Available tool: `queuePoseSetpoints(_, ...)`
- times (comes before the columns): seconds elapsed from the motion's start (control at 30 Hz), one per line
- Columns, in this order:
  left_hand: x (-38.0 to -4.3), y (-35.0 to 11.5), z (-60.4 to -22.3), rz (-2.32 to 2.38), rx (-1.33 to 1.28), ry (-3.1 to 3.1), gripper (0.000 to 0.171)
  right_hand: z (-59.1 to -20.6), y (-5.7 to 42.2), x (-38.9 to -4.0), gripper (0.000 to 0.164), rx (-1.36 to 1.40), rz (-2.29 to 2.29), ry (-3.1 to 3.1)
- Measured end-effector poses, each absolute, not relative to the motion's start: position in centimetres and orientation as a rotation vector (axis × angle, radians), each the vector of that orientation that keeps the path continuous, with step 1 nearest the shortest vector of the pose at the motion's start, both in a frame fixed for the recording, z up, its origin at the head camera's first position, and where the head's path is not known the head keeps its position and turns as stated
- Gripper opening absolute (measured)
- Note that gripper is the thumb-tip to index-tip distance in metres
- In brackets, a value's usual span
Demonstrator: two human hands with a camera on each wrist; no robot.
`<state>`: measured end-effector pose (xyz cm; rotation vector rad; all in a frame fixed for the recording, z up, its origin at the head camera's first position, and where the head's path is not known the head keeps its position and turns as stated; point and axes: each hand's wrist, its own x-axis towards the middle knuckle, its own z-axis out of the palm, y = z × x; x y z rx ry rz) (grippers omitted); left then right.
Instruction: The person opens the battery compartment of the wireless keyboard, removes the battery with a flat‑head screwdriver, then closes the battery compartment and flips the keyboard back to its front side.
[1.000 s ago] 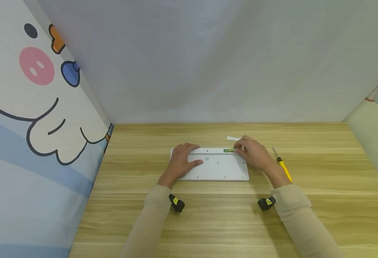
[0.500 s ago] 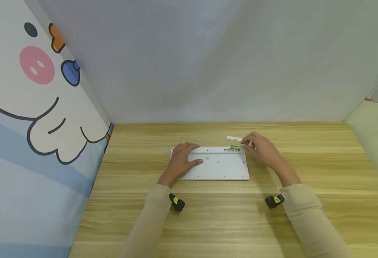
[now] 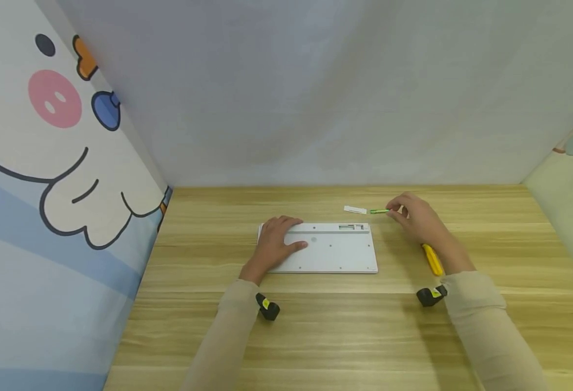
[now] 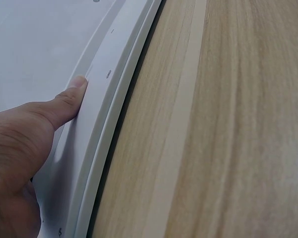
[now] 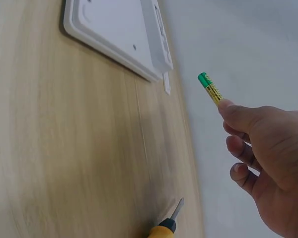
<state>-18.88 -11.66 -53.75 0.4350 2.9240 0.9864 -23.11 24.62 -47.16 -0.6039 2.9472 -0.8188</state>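
Note:
A white keyboard [image 3: 332,254] lies underside up on the table, with a small slot [image 3: 351,227] uncovered near its far right corner. My left hand [image 3: 275,247] rests spread over the keyboard's left end; in the left wrist view its thumb [image 4: 72,96] presses on the white surface. My right hand [image 3: 415,220] pinches a slim green and gold battery [image 5: 211,88] by one end between thumb and forefinger, above the table and right of the keyboard. A narrow white battery cover [image 3: 355,209] lies just behind the keyboard. Whether anything sits inside the slot is too small to tell.
A yellow-handled screwdriver [image 3: 432,259] lies right of the keyboard, partly under my right forearm in the head view; its metal tip [image 5: 178,208] shows in the right wrist view. A pale wall [image 3: 345,108] rises behind the table's [image 3: 335,336] far edge.
My right hand has lifted the battery from the keyboard's slot and carried it to the right and slightly back. The left hand and keyboard have stayed in place.

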Motion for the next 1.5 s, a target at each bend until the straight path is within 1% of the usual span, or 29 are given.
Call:
queuePoseSetpoints(0.4,-19.0,-11.6,-53.8,0.982,0.436,2.908,0.062,-48.0,26.5,-24.2,0.019,-0.586,-0.798,2.961)
queuePoseSetpoints(0.83,-18.8,-11.6,-53.7,0.988,0.446,2.916,0.063,-49.4,26.9,-25.4,0.022,-0.469,-0.682,2.918)
queuePoseSetpoints(1.2,-19.0,-11.7,-53.7,0.987,0.442,2.910,0.063,-49.4,27.4,-25.8,0.023,-0.509,-0.536,2.913)
queuePoseSetpoints(1.5,-18.9,-11.7,-53.5,0.978,0.428,2.911,0.063,-49.8,27.7,-25.7,0.020,-0.542,-0.500,2.934)
